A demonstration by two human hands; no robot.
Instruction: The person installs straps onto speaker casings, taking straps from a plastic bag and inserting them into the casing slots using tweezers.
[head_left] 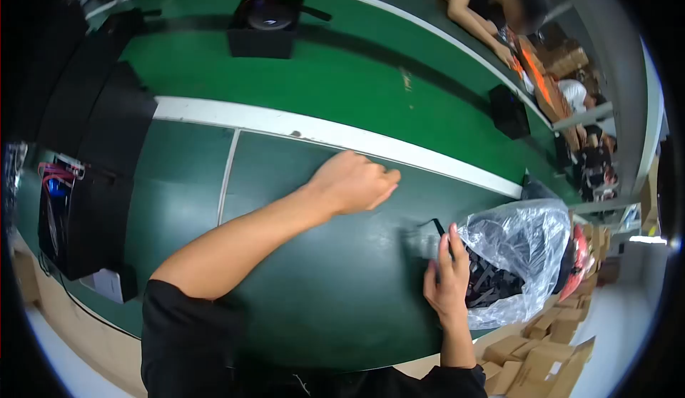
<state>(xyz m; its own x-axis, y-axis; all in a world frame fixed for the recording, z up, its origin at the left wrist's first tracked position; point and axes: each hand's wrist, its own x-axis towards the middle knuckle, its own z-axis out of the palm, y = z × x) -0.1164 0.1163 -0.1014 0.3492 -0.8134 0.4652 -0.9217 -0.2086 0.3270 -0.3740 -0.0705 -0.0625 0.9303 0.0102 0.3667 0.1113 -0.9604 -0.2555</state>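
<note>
My left hand [354,182] is curled into a fist, palm down, over the dark green table near the white rail. Its fingers hide whatever may be inside. At the right, my right hand [449,280] pinches a thin black strip [439,227] between fingers and thumb; a fine curved end sticks up from it. Right beside that hand lies a clear plastic bag [546,245], its mouth open toward me. Many small flat black pieces [492,280] fill the bag.
Beyond the white rail [307,127] runs a green conveyor belt carrying a black box with a round device [271,18] and another black box [508,111]. Black boxes [100,148] stand at the left. A co-worker [485,6] sits across. Cardboard boxes [546,369] lie below right.
</note>
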